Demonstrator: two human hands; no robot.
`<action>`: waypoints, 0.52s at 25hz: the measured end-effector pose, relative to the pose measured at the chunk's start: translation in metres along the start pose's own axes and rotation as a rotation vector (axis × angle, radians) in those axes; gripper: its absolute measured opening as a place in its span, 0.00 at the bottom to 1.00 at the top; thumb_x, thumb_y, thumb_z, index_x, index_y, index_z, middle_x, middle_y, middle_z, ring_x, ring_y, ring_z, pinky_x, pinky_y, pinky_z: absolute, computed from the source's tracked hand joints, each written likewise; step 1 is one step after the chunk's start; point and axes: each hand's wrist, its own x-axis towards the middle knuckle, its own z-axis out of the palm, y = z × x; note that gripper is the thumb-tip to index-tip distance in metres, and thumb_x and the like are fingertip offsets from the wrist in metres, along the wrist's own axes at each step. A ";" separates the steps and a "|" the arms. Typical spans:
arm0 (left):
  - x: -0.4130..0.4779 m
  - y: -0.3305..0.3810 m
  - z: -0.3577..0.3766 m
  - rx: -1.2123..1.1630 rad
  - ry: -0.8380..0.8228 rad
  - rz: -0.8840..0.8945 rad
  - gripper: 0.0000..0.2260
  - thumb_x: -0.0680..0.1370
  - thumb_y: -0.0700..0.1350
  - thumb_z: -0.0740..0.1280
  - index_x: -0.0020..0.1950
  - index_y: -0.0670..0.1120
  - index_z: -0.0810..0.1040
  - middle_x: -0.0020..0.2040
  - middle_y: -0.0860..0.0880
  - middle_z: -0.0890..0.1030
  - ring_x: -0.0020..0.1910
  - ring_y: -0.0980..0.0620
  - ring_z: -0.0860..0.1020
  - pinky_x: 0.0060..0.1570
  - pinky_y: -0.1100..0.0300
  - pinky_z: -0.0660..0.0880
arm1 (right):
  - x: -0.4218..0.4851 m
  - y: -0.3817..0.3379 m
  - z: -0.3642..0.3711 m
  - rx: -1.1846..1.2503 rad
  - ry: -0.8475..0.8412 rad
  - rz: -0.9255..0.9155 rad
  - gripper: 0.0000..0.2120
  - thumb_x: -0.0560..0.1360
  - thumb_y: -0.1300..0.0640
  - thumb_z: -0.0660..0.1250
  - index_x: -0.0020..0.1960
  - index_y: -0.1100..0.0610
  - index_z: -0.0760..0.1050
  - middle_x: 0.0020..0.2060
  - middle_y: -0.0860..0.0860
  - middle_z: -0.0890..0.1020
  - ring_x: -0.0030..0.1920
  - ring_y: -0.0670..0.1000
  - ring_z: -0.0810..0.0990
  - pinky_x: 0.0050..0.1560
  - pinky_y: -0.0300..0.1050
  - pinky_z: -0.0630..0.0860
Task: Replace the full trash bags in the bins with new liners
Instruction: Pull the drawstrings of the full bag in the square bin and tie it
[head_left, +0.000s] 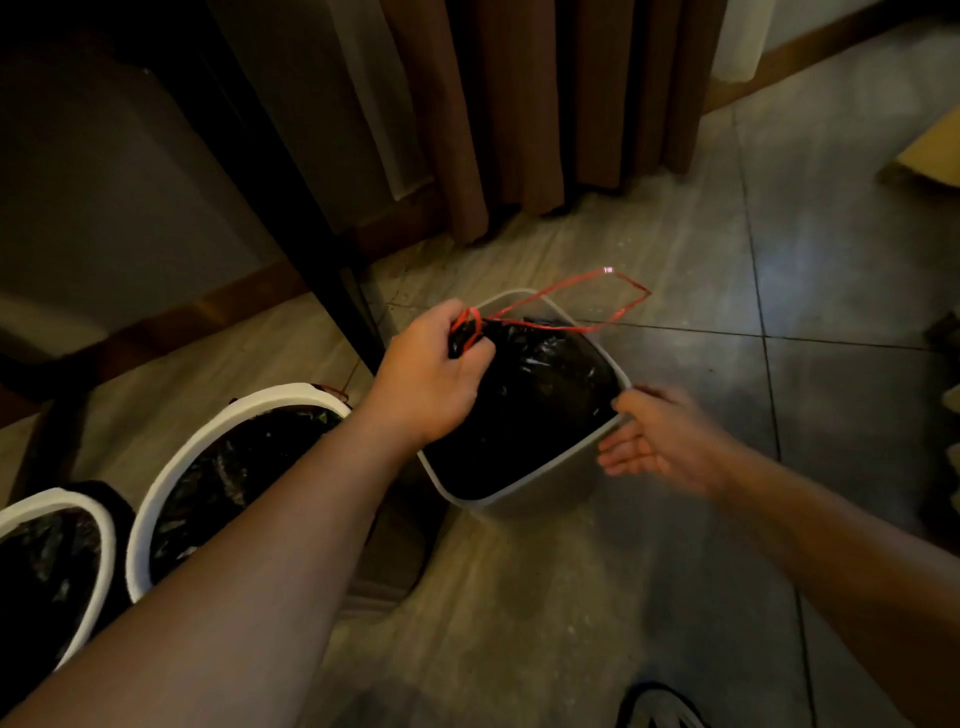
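A square white bin (545, 475) stands on the tiled floor with a black trash bag (530, 395) inside it. My left hand (431, 379) grips the gathered neck of the bag at the bin's far left corner. A red drawstring (597, 299) loops out from that grip and hangs over the bin's far edge. My right hand (660, 441) is blurred, fingers straight, at the bin's right rim, holding nothing.
Two round white bins lined with black bags, one (171, 478) beside my left forearm and another (67, 566) at the lower left. A dark table leg (311, 249) rises behind. Brown curtains (519, 104) hang at the back. My shoe (657, 709) shows at the bottom.
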 end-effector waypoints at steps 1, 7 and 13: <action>-0.004 0.010 -0.012 -0.043 0.030 0.055 0.12 0.78 0.45 0.69 0.37 0.49 0.70 0.30 0.55 0.72 0.30 0.54 0.71 0.33 0.53 0.68 | 0.000 0.003 0.004 0.005 -0.005 -0.012 0.17 0.85 0.60 0.60 0.72 0.63 0.66 0.43 0.72 0.82 0.36 0.64 0.87 0.37 0.56 0.85; -0.031 0.078 -0.077 -0.223 0.164 0.341 0.09 0.77 0.38 0.67 0.39 0.40 0.69 0.29 0.54 0.68 0.27 0.57 0.66 0.27 0.61 0.64 | 0.000 0.007 0.017 0.209 -0.082 0.040 0.17 0.86 0.57 0.62 0.73 0.55 0.65 0.42 0.69 0.86 0.45 0.68 0.88 0.39 0.57 0.85; -0.051 0.126 -0.121 -0.374 0.296 0.541 0.12 0.78 0.34 0.67 0.39 0.46 0.69 0.30 0.52 0.68 0.28 0.53 0.66 0.29 0.55 0.64 | -0.003 0.013 0.023 0.242 -0.141 0.012 0.16 0.86 0.51 0.60 0.74 0.49 0.68 0.52 0.66 0.86 0.51 0.66 0.87 0.47 0.61 0.84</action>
